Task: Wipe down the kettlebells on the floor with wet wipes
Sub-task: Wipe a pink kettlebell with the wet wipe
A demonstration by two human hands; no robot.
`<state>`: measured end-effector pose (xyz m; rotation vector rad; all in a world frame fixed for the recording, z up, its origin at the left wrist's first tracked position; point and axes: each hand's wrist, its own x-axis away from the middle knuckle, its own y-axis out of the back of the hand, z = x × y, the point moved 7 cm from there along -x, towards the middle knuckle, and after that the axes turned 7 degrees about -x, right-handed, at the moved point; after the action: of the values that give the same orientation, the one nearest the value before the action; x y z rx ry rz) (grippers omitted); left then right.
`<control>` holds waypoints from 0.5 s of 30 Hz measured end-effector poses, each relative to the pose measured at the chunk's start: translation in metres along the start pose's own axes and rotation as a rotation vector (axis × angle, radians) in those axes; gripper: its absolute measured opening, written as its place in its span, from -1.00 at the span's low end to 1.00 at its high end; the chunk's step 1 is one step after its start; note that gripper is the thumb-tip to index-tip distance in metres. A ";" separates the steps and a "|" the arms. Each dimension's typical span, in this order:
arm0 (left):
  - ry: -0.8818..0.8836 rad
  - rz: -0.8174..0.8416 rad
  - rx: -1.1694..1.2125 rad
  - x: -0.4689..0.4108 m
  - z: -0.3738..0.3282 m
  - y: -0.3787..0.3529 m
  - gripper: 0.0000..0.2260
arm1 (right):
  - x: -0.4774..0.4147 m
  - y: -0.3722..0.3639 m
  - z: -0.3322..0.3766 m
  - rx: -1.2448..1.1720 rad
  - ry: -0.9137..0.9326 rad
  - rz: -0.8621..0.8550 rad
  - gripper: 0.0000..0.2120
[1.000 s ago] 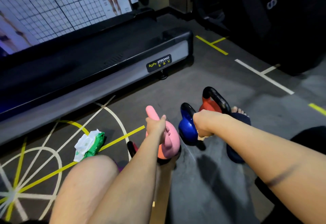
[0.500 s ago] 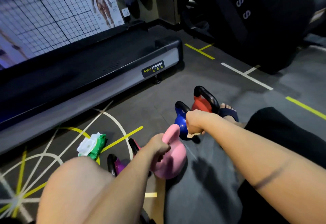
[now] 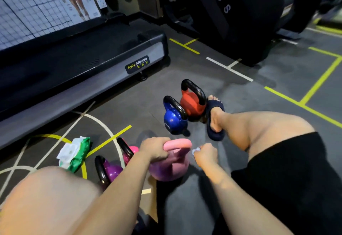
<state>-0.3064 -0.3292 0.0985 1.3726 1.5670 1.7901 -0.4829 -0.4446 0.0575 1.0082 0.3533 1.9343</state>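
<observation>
The pink kettlebell (image 3: 171, 166) looks smooth and matt; the blue kettlebell (image 3: 173, 119) is glossy with a shiny black handle. The floor (image 3: 268, 90) is dull, rubbery grey. The wipes pack (image 3: 75, 153) is crinkled green plastic.

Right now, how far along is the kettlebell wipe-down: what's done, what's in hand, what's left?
Done: I cannot tell; none shows a visibly wiped surface. In hand: the left hand grips the pink kettlebell by its handle, and the right hand pinches a small wipe beside it. Possibly left: the blue kettlebell, red kettlebell, purple kettlebell and magenta kettlebell. The wipes pack lies on the floor nearby.
</observation>
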 end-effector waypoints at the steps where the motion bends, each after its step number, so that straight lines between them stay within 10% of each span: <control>1: 0.005 -0.004 -0.019 -0.002 0.001 -0.001 -0.83 | -0.010 0.000 -0.003 -0.085 -0.035 -0.033 -0.75; 15: 0.098 -0.056 0.008 -0.027 0.013 -0.008 -0.75 | -0.040 -0.075 -0.019 -0.761 -0.173 0.132 -0.81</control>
<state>-0.2860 -0.3420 0.0789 1.2492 1.6473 1.8439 -0.4434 -0.4332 -0.0190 0.6801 -0.5314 1.8382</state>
